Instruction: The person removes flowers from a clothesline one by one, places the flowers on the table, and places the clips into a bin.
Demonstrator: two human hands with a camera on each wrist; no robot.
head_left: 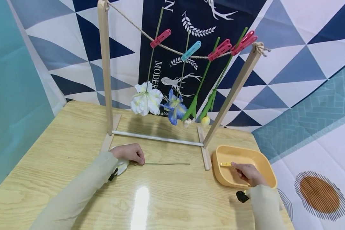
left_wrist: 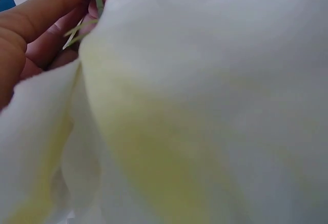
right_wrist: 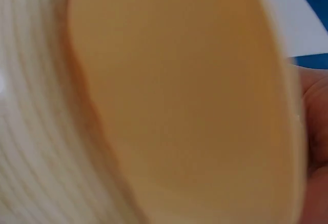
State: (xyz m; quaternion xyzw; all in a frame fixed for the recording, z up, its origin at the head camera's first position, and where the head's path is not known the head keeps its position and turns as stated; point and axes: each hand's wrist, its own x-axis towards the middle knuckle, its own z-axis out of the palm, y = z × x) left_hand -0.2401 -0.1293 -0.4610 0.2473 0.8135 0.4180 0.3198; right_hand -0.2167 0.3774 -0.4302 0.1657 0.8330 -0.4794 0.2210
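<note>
where the rope (head_left: 171, 49) sags between two wooden posts (head_left: 104, 64): four flowers hang head down, each stem clipped by its own peg, so this much looks done.
hung row: left to right, a white flower (head_left: 146, 99), a blue flower (head_left: 176, 107), a whitish bud (head_left: 187, 123) and a yellow bud (head_left: 205, 121).
pegs on the rope: red pegs (head_left: 161, 38) for the first and the last two, a blue peg (head_left: 191, 51) for the second.
loose flower (head_left: 122, 166): on the table (head_left: 172, 198), in front of the white crossbar (head_left: 158, 138); not clipped, so, judging by the row, it seems to be what remains.
petals and stem: broad white petals with soft yellow streaks, and a thin, nearly straight green stem pointing right; the bloom fills most of the left wrist view, rather blurred.
left hand (head_left: 131, 153): thumb and fingers pinch the stem close to the bloom.
right hand (head_left: 248, 173): thumb and forefinger pinch what looks like a yellow peg (head_left: 226, 164) by one end, over the basin (head_left: 238, 149); it is not on the rope.
inside the basin: the hand hides part of it, so i cannot tell whether more pegs lie there.
</note>
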